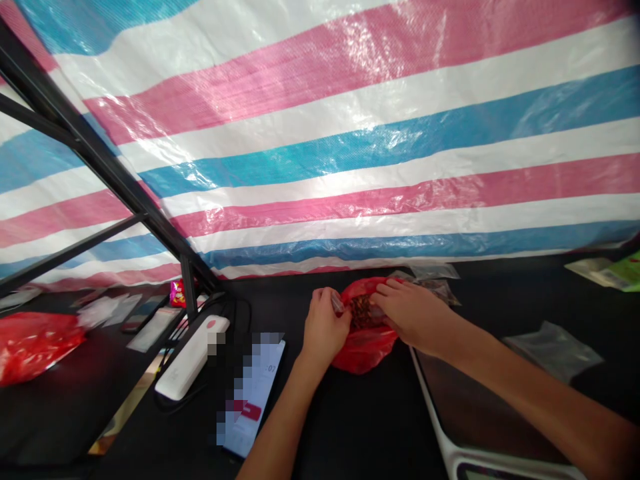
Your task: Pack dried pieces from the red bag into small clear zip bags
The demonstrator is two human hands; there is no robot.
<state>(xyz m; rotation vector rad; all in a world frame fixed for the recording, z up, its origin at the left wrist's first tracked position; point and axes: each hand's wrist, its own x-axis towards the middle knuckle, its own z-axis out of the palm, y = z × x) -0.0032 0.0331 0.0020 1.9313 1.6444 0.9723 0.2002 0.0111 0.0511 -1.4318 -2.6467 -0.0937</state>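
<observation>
An opened red plastic bag (363,357) lies on the black table, with small dried brown pieces (361,313) inside. On its left side, my left hand (325,327) is closed, fingers pinched on what looks like a clear plastic bag (337,303). My right hand (413,310) reaches over the right side of the red bag. Its curled fingertips are pressed together at the brown pieces, and what they grip is hidden.
Below my right forearm is a flat device (493,407) with a dark plate and a display. A clear bag (555,350) lies farther right. To the left are a phone (255,400), a white power bank (193,360), a black metal frame (125,180) and another red bag (37,343).
</observation>
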